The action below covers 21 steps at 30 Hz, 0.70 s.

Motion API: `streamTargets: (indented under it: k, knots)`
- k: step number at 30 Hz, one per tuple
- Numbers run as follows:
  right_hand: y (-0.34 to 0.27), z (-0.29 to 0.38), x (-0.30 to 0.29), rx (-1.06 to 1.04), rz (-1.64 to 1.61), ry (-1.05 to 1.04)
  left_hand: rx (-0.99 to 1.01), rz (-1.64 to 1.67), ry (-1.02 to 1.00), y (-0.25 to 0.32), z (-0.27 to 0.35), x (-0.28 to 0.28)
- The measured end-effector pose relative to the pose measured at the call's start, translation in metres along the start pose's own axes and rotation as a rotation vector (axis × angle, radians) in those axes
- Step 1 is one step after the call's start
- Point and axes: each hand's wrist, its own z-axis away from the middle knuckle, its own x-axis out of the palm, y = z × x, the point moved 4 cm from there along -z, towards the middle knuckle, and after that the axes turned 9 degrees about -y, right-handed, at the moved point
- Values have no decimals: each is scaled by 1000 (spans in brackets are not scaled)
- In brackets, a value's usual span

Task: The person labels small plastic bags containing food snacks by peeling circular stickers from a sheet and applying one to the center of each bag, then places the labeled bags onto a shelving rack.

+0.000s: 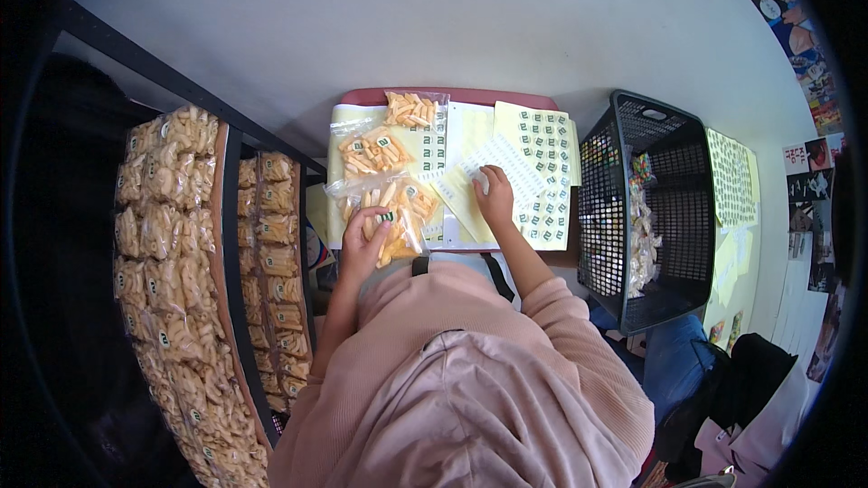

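My left hand (366,237) is closed on a clear plastic bag of snack sticks (401,234), its thumb by the round sticker on the front. Over a white sheet of small printed labels (505,163), my right hand (495,195) has its fingers bent; whether a label is between the fingertips is too small to tell. A yellowish backing sheet (461,207) lies partly under that sheet. To the right, a larger sheet of round clear stickers (542,149) covers the surface. Two stickered snack bags (374,152) lie behind the held one, and an unmarked-looking bag (412,110) rests at the far edge.
Sticker sheets cover a small table with a red rim (468,95), close to the wall. A black plastic crate (678,230) with small bags stands at right. On the left, shelves hold many stacked snack bags (169,251) and further bags (277,261). A person's jeans (671,352) show lower right.
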Motion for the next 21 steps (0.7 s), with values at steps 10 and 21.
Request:
streamTargets:
  k: [10, 21]
  knots:
    - [10, -30, 49, 76, 29, -76, -82, 62, 134, -8, 9, -14]
    - [16, -29, 51, 126, -51, -68, -83, 48, 143, -15, 6, -17]
